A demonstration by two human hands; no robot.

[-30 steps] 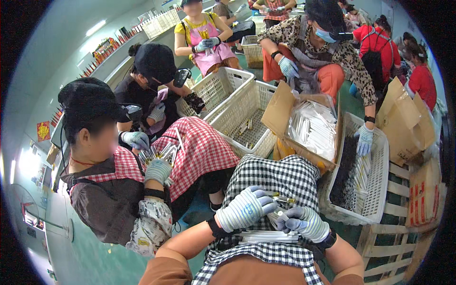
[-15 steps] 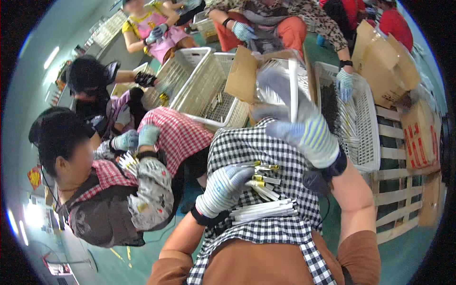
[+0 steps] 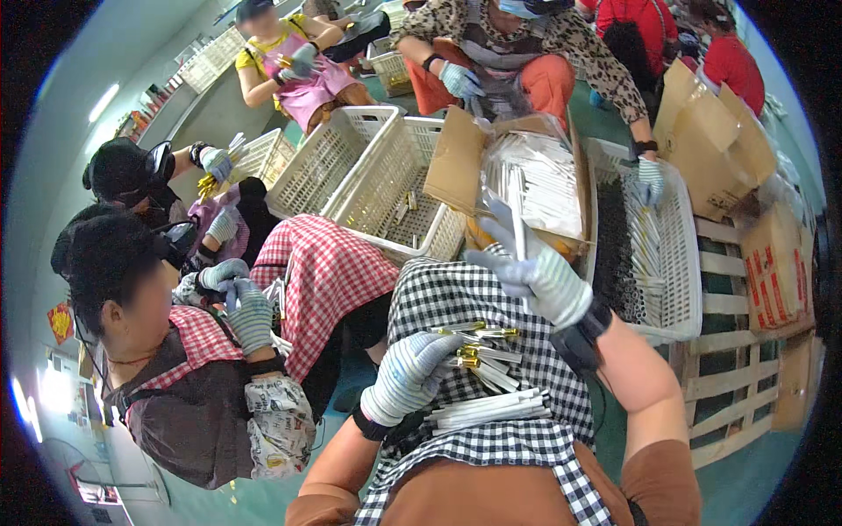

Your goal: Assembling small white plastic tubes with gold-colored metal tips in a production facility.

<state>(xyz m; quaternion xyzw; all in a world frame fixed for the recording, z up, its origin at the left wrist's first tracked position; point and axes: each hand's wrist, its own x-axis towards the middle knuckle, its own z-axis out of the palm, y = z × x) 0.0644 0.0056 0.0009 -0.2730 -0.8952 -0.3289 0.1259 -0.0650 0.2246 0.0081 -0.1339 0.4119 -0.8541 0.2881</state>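
My left hand [image 3: 405, 379], in a striped knit glove, is closed over my lap. Its fingers curl round slim white sticks with gold ends [image 3: 478, 358], which poke out to the right. Farther forward and to the right, my gloved right hand [image 3: 548, 279] is raised above my knee and pinches a white stick [image 3: 517, 230] that stands almost upright. Some of its fingers stretch out to the left. A small pile of plain white sticks [image 3: 491, 408] lies across my black-and-white checked apron [image 3: 443, 294], just below the left hand.
An open cardboard box [image 3: 456, 162] with white sticks in a plastic bag stands ahead. To its right is a white basket [image 3: 688, 289] of dark and white pieces; to its left, two more baskets [image 3: 303, 175]. A wooden pallet [image 3: 728, 394] lies right. Co-workers sit left [image 3: 189, 412] and ahead.
My right hand has come down and slightly left with its white stick, which is no longer smeared by motion. My left hand stays nearly in place. The view has tilted a little.
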